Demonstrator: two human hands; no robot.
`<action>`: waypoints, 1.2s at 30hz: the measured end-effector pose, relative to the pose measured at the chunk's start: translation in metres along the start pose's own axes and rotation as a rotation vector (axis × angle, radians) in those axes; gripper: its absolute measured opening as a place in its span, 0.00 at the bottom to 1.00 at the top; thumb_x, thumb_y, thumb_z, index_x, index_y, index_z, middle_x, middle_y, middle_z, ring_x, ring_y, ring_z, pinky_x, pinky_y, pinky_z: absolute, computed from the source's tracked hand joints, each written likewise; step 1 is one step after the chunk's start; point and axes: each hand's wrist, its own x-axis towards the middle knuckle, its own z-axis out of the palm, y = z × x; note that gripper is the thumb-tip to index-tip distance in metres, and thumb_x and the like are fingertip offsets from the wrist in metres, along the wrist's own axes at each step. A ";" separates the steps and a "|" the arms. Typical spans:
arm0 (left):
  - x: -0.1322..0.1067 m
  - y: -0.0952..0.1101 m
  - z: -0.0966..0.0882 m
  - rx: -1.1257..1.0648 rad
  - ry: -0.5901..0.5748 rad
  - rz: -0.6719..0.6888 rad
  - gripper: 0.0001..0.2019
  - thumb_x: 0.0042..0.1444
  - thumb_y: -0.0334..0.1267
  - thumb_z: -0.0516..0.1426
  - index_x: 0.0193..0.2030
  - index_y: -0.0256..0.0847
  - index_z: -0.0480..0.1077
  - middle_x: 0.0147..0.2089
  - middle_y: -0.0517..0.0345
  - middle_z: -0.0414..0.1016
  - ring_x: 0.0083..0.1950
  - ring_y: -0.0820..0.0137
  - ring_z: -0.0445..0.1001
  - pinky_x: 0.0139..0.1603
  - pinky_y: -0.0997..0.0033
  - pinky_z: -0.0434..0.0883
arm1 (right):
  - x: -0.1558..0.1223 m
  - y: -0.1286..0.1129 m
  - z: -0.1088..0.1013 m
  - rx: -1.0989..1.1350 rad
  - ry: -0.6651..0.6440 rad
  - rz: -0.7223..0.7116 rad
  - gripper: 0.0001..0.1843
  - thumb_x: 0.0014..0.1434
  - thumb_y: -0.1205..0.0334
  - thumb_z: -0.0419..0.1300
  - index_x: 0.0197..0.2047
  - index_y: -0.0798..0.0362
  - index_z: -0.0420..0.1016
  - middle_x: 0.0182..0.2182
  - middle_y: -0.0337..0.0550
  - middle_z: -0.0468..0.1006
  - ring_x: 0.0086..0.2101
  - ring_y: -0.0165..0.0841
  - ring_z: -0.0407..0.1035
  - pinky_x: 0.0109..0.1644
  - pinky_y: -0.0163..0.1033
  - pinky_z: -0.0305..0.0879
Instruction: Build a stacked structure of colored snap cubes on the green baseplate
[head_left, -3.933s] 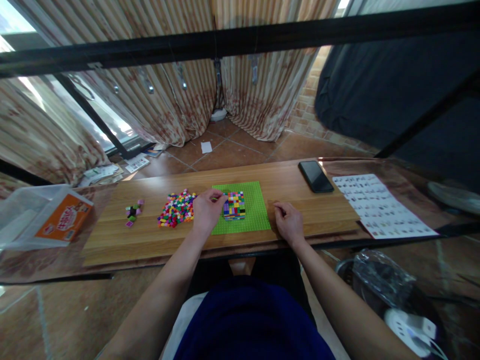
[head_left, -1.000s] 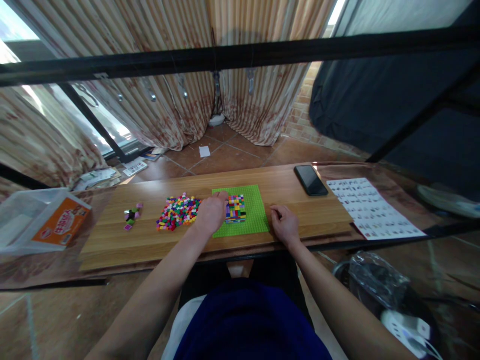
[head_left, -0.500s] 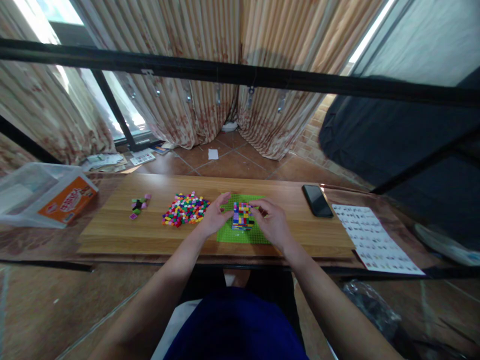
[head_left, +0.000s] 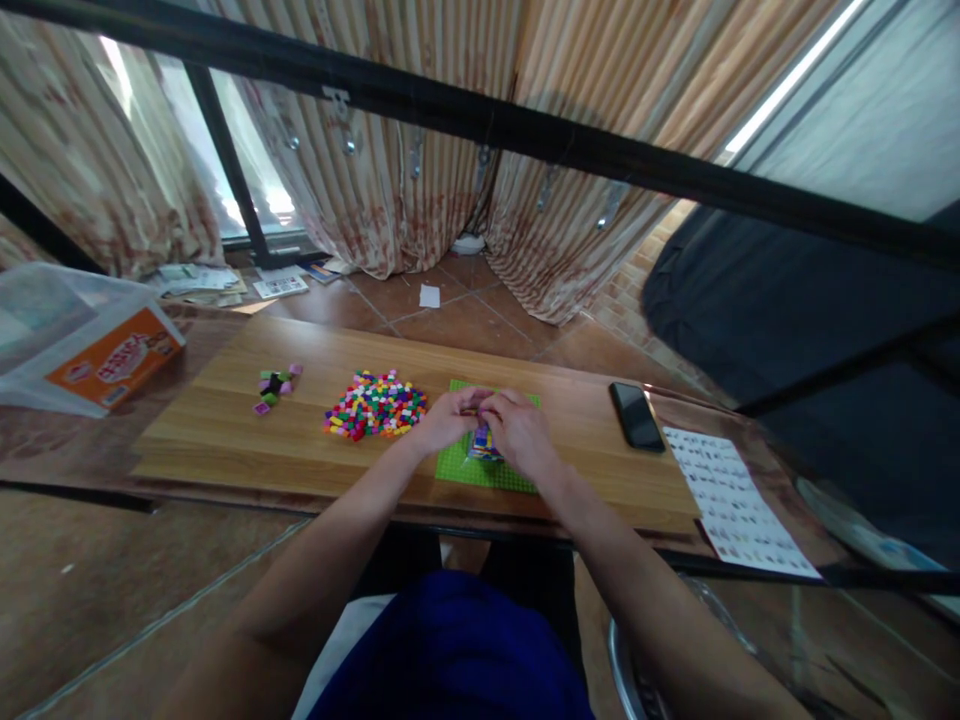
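A green baseplate (head_left: 457, 466) lies on the wooden board in front of me. On it stands a many-coloured block of small bricks (head_left: 481, 444), mostly hidden by my hands. My left hand (head_left: 452, 418) and my right hand (head_left: 516, 432) both rest on top of the block, fingers curled and pressed together over it, fingertips meeting. A pile of loose coloured bricks (head_left: 375, 404) lies just left of the baseplate, close to my left wrist.
A small cluster of purple, green and black bricks (head_left: 274, 385) sits further left. A black phone (head_left: 636, 416) and a printed sheet (head_left: 730, 503) lie to the right. A clear plastic box with an orange label (head_left: 82, 345) stands at far left. Black frame bars cross overhead.
My right hand moved from the board onto the brick block, joining the left hand on top of it. The view has tilted and shifted.
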 end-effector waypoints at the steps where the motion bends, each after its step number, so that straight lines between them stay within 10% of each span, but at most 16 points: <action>1: -0.001 0.001 0.001 -0.022 -0.002 -0.002 0.22 0.41 0.22 0.56 0.46 0.37 0.74 0.44 0.53 0.80 0.46 0.67 0.77 0.54 0.61 0.70 | 0.000 0.000 0.002 -0.003 0.002 0.007 0.09 0.62 0.65 0.54 0.35 0.51 0.75 0.36 0.46 0.74 0.39 0.38 0.67 0.44 0.43 0.64; 15: -0.002 0.003 0.002 0.064 0.023 -0.058 0.23 0.43 0.24 0.57 0.49 0.38 0.73 0.49 0.51 0.79 0.50 0.64 0.76 0.55 0.58 0.70 | -0.003 0.008 -0.026 0.484 0.318 0.280 0.09 0.56 0.58 0.59 0.32 0.52 0.78 0.30 0.43 0.79 0.32 0.35 0.72 0.38 0.39 0.68; 23: -0.031 -0.005 0.000 0.266 0.232 0.086 0.26 0.49 0.35 0.61 0.56 0.38 0.68 0.59 0.44 0.71 0.58 0.60 0.71 0.62 0.52 0.65 | -0.047 0.040 -0.024 0.501 0.271 0.374 0.09 0.55 0.55 0.62 0.32 0.52 0.80 0.32 0.44 0.80 0.34 0.36 0.73 0.39 0.41 0.68; 36: -0.056 -0.032 0.000 0.317 0.352 0.012 0.18 0.50 0.38 0.60 0.49 0.36 0.72 0.49 0.47 0.77 0.50 0.62 0.75 0.57 0.53 0.69 | -0.039 0.025 -0.009 0.204 0.167 0.204 0.10 0.61 0.60 0.59 0.38 0.50 0.82 0.37 0.45 0.77 0.38 0.34 0.72 0.44 0.40 0.68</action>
